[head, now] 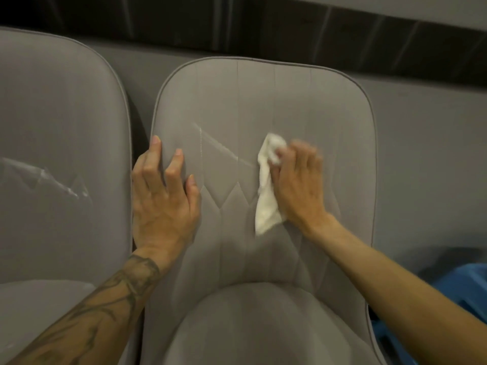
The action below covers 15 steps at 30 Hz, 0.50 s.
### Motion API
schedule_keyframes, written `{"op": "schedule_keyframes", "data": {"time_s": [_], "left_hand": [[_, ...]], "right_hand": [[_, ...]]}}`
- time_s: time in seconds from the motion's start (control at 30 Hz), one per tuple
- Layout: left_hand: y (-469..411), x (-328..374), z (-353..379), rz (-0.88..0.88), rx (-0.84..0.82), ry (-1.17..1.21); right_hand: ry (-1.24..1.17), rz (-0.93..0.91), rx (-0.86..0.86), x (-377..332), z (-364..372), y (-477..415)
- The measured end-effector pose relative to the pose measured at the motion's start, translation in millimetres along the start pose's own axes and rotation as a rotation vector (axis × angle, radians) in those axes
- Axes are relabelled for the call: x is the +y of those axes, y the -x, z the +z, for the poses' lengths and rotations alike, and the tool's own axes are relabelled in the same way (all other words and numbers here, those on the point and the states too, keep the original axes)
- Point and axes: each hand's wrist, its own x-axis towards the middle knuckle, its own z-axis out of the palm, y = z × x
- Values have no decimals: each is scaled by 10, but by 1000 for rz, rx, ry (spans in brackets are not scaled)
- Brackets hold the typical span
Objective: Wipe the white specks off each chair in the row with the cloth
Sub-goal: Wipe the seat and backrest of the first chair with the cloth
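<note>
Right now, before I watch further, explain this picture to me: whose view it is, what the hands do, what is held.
There is no machine here. These are a person's two bare hands, filmed by one camera worn on the head and looking down. The left hand rests on the edge of the grey chair. The right hand, blurred, holds a white cloth against its backrest, beside a white streak. The neighbouring chair on the left bears white marks too.

Grey wall (pixel 421 127) behind; dark glossy band (pixel 263 30) along top; blue object (pixel 463 291) low right, blurred
</note>
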Motion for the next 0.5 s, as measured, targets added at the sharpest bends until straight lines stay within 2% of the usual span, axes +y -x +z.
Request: {"op": "schedule_keyframes", "data": {"time_s": [0.07, 0.13, 0.27, 0.37, 0.4, 0.5], "left_hand": [[-1, 4, 0, 3, 3, 1], [-7, 7, -6, 2, 10, -2], [-16, 7, -6, -7, 2, -4], [-6, 11, -3, -6, 11, -8], [-1, 15, -6, -4, 12, -9], [1, 27, -5, -1, 9, -9]], "right_hand": [[0, -177, -109, -6, -27, 482], [3, -257, -143, 64, -65, 527], [-12, -17, -8, 83, -62, -66], [-35, 51, 13, -5, -1, 95], [-42, 0, -7, -42, 18, 329], [-21, -311, -176, -88, -3, 1097]]}}
